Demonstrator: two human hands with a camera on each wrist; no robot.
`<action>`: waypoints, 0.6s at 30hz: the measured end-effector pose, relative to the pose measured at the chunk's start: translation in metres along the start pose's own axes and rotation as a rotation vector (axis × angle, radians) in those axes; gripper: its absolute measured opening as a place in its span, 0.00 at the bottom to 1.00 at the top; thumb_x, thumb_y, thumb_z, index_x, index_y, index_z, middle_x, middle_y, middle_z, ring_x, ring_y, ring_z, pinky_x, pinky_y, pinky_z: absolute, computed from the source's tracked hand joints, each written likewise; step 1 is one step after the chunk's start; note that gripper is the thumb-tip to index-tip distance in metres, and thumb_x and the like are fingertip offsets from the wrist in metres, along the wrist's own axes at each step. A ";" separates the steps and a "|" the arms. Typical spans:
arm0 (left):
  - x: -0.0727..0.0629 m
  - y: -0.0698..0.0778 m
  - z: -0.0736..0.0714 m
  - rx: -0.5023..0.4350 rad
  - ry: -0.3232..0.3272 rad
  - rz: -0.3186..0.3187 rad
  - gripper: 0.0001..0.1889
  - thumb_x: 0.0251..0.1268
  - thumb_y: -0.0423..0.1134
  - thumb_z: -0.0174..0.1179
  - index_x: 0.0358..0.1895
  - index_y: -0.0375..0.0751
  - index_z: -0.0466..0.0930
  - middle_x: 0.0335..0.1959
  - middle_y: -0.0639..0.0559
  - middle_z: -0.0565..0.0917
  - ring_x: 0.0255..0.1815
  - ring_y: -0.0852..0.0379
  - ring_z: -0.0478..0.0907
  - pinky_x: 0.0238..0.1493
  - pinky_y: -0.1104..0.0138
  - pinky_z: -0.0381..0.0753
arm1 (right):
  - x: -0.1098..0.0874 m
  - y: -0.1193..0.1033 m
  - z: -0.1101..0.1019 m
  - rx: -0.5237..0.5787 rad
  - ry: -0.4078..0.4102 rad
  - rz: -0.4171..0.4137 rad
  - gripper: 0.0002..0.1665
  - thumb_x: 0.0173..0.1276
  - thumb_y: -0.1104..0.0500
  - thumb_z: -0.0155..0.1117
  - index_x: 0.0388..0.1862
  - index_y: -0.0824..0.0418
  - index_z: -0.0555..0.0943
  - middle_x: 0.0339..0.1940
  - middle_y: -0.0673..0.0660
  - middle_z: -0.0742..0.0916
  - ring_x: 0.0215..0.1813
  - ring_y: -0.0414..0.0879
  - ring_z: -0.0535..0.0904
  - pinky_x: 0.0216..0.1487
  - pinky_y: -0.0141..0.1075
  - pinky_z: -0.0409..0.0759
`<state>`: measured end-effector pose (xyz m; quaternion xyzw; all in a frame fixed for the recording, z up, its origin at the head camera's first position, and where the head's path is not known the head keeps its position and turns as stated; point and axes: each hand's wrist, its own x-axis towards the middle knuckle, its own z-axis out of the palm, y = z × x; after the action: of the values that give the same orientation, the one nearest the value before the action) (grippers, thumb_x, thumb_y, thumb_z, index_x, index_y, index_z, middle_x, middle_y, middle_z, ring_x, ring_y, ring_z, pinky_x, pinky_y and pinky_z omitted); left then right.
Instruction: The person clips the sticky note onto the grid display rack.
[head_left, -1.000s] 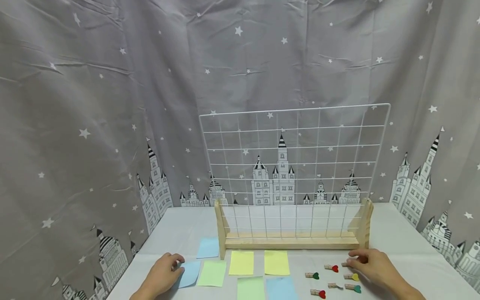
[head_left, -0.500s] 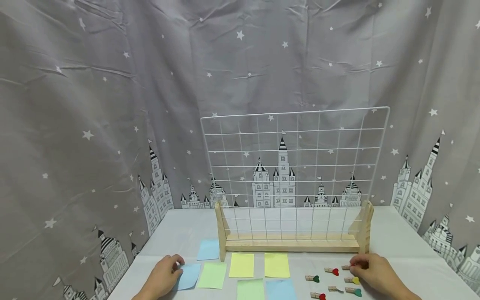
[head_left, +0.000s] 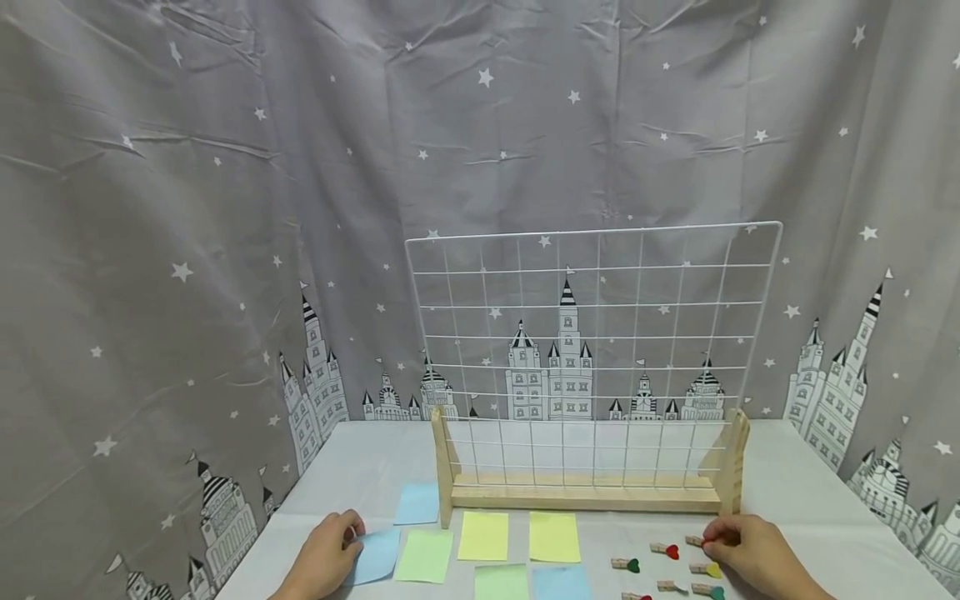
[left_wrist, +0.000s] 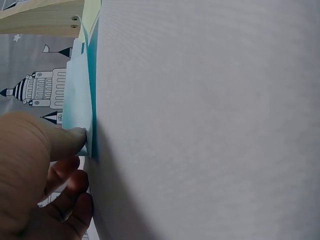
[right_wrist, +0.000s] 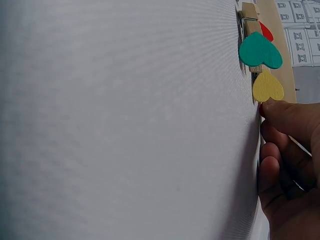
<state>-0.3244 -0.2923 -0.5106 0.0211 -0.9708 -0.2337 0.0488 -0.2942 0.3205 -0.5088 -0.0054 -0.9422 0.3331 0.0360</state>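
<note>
Pinching the near-left edge of a blue note with thumb and fingers, my left hand sits low over the white table. A green note lies just to its right. My right hand pinches a wooden clip at its red end, a yellow-heart clip just nearer me. Beyond stands a white wire grid on a wooden base, before a grey curtain printed with stars and castles.
</note>
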 end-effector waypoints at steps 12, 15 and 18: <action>0.000 -0.004 -0.003 -0.079 -0.004 -0.006 0.06 0.65 0.27 0.64 0.39 0.42 0.80 0.31 0.52 0.76 0.33 0.55 0.71 0.38 0.61 0.75 | 0.003 0.004 0.002 0.093 -0.042 0.099 0.07 0.63 0.60 0.75 0.35 0.59 0.84 0.31 0.49 0.84 0.36 0.45 0.75 0.40 0.39 0.74; -0.001 -0.004 -0.005 -0.098 -0.004 -0.020 0.05 0.66 0.27 0.63 0.40 0.42 0.80 0.32 0.52 0.76 0.34 0.55 0.72 0.39 0.61 0.76 | 0.003 0.004 0.000 0.106 -0.053 0.134 0.09 0.63 0.57 0.76 0.36 0.60 0.85 0.33 0.49 0.84 0.38 0.45 0.75 0.41 0.39 0.75; -0.002 -0.004 -0.006 -0.119 0.017 -0.031 0.06 0.66 0.27 0.63 0.40 0.41 0.81 0.34 0.52 0.78 0.36 0.55 0.73 0.41 0.60 0.79 | 0.002 0.003 -0.002 0.099 -0.045 0.137 0.11 0.63 0.54 0.76 0.37 0.59 0.85 0.33 0.49 0.84 0.38 0.45 0.75 0.41 0.40 0.75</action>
<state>-0.3213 -0.2984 -0.5071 0.0350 -0.9544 -0.2915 0.0544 -0.2957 0.3243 -0.5087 -0.0607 -0.9226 0.3809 -0.0080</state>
